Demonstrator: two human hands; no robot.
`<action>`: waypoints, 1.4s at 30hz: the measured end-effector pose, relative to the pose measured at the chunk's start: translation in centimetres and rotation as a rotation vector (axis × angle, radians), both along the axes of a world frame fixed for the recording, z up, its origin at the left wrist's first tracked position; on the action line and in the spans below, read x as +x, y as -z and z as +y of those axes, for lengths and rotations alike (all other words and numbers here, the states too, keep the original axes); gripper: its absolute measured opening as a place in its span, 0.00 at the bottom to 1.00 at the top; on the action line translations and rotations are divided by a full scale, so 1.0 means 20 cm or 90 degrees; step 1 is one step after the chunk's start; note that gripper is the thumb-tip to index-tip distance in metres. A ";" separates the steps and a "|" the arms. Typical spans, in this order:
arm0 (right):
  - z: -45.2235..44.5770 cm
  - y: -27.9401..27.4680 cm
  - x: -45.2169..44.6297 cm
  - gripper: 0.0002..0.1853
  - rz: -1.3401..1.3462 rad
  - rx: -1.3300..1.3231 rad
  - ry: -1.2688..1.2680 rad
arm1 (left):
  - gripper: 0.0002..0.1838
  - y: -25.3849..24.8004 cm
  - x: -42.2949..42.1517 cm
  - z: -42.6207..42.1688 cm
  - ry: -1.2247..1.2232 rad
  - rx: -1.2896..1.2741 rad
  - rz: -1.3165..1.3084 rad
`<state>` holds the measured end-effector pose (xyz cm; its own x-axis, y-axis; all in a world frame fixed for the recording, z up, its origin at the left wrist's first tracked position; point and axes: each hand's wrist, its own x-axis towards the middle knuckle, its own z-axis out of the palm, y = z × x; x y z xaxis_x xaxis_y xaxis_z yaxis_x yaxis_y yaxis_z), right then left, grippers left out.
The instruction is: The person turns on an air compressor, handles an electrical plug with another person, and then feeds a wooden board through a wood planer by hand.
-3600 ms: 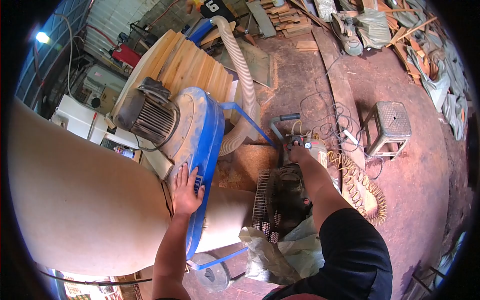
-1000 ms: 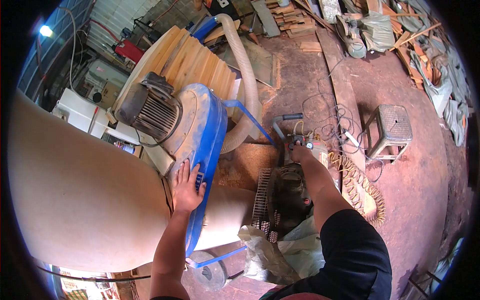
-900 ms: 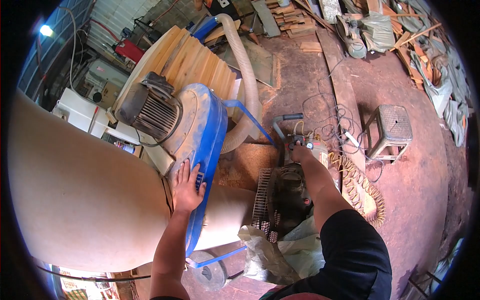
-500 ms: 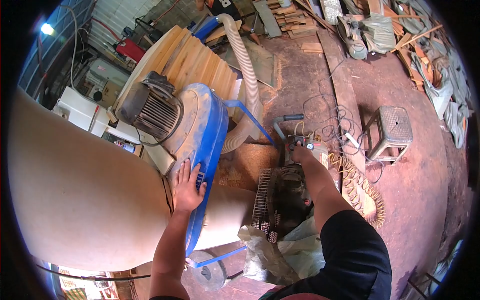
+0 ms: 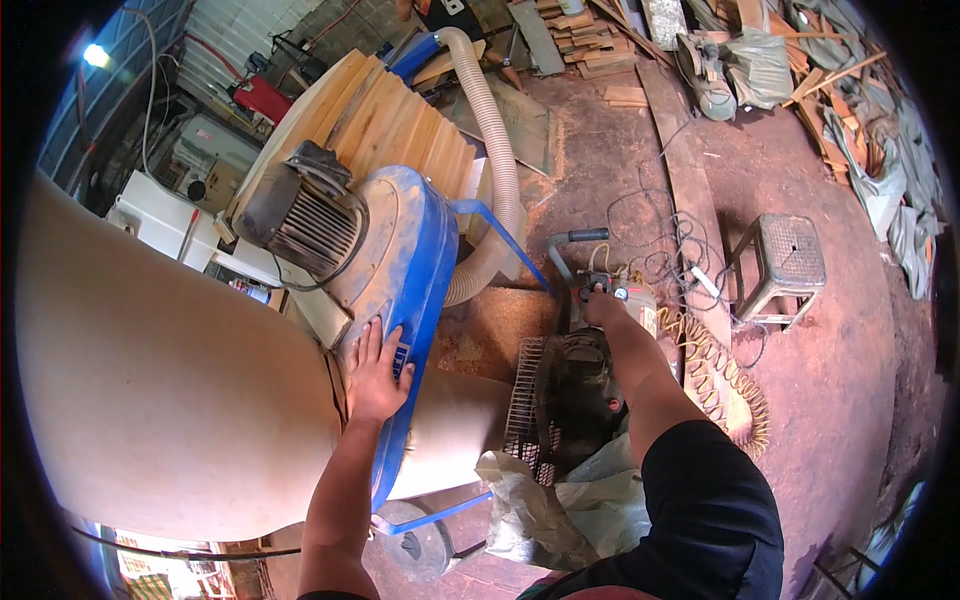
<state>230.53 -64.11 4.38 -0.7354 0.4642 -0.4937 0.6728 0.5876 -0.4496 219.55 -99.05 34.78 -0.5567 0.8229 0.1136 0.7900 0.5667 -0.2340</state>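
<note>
My left hand [image 5: 378, 378] lies flat, fingers spread, on the blue and grey housing of a dust collector [image 5: 418, 290]. The dust collector's motor [image 5: 312, 225] sticks out beyond that hand, and its big pale filter bag [image 5: 170, 380] bulges at the left. My right hand [image 5: 602, 308] reaches down to an air compressor [image 5: 580, 375], its fingers closed on the black pressure switch [image 5: 594, 284] beside a small round gauge [image 5: 621, 294]. The fingertips are partly hidden behind the hand. The compressor's bent handle [image 5: 580, 237] rises just beyond.
A ribbed hose [image 5: 487, 110] curves down past stacked boards [image 5: 385, 125]. A coiled yellow air hose [image 5: 730, 385] and tangled black cable [image 5: 655, 222] lie on the floor near a stool [image 5: 790, 255]. Crumpled plastic sheeting [image 5: 530, 510] is close to me. Wood scraps [image 5: 600, 45] lie farther back.
</note>
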 end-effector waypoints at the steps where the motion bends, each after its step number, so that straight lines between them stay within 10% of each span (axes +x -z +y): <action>1: 0.00 0.00 0.00 0.33 -0.001 0.000 0.001 | 0.36 0.00 0.00 0.00 -0.001 -0.001 -0.001; 42: 0.00 0.06 -0.01 0.31 0.034 0.044 0.010 | 0.37 0.00 0.00 0.00 -0.002 -0.004 0.004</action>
